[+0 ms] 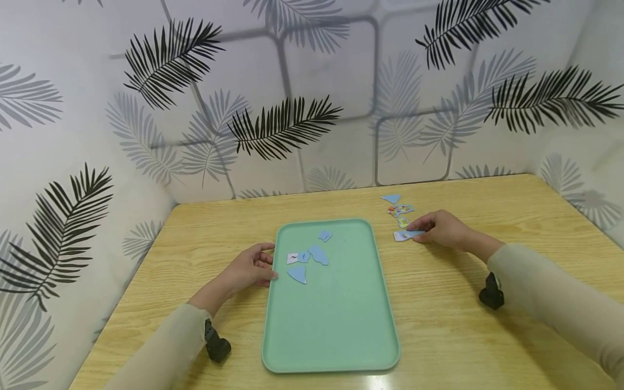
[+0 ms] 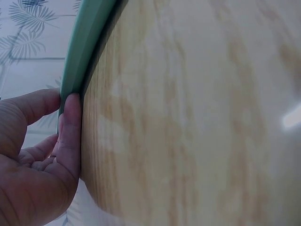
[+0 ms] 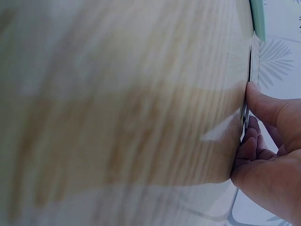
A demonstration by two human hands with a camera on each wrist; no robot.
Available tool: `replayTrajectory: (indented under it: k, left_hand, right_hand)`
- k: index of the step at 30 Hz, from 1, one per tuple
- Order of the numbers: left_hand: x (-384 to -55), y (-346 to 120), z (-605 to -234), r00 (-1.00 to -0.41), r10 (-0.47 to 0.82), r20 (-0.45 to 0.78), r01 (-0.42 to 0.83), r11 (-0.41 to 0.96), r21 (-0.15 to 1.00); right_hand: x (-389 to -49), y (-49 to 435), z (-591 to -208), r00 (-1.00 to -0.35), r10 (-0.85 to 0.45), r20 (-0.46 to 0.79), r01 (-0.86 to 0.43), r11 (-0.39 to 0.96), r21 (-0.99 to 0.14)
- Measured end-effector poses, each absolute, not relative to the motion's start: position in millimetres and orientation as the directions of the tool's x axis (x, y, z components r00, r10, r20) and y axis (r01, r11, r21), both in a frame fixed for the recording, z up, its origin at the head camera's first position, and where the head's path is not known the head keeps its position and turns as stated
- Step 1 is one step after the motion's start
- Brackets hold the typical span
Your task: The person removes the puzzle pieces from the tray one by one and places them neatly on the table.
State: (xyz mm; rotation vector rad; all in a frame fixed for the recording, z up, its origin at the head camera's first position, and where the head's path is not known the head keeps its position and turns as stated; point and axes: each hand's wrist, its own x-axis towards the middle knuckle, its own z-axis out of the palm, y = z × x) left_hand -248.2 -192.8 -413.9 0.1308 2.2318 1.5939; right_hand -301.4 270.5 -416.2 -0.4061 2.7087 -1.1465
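Observation:
A green tray [image 1: 331,319] lies on the wooden table. My left hand [image 1: 254,266] holds its left rim; in the left wrist view the fingers [image 2: 70,110] lie against the tray's outer wall [image 2: 87,42]. On the tray's upper part are several light-blue puzzle pieces, among them a curved one [image 1: 318,254], a triangular one [image 1: 298,274] and a white-and-blue one [image 1: 293,258]. To the right of the tray, my right hand [image 1: 441,230] pinches a flat blue-and-white puzzle piece [image 1: 402,236] low over the table, seen edge-on in the right wrist view.
Beyond the right hand lie more loose pieces: a blue one [image 1: 391,198], multicoloured ones [image 1: 403,209] and a yellowish one [image 1: 403,222]. A wall with a leaf pattern [image 1: 331,151] stands behind the table [image 1: 234,222]. Each wrist wears a black camera.

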Motion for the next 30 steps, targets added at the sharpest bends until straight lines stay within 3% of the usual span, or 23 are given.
replayTrajectory:
  k: [30]
  left_hand:
    - [-248,-192,-411,-0.914,0.308,-0.263,-0.153,0.339,0.928]
  right_hand:
    - [-303,270,-403,-0.947,-0.313,-0.07,-0.151,0.627,-0.765]
